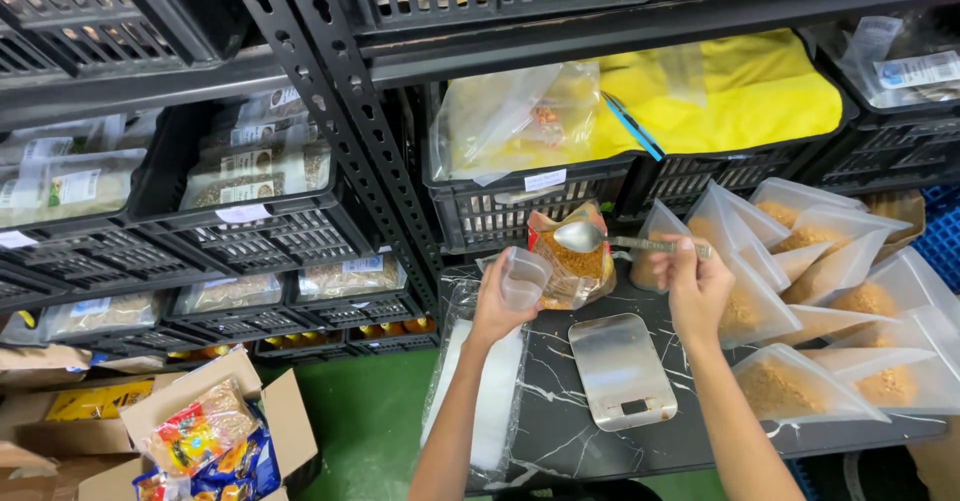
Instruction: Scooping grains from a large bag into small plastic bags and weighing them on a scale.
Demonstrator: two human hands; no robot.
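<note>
A small clear cup (523, 279) is held in the left hand (492, 306), the fingers wrapped round its side, above the back-left part of the black marble-patterned desk (560, 431). A metal spoon (580, 236) is gripped by its handle in the right hand (695, 286), fingers closed round it, with the bowl lifted just over the mouth of an open bag (575, 261) of brown grain standing near the desk's back edge.

The cup appears empty, or nearly so; whether any grain lies in the spoon cannot be told. Judging from this, one portion is only being started. Much seems done already: along the right side of the desk, many clear pouches (800, 386) holding brown grain are laid overlapping, reaching to the right edge. The steel scale (620, 371) at the desk's middle carries nothing. A stack of flat empty bags (490, 401) lies along the left edge, so more portions seem left.

The open bag is crumpled, orange-red at its top, transparent lower down, and slightly tilted leftward. It is still well filled.
</note>
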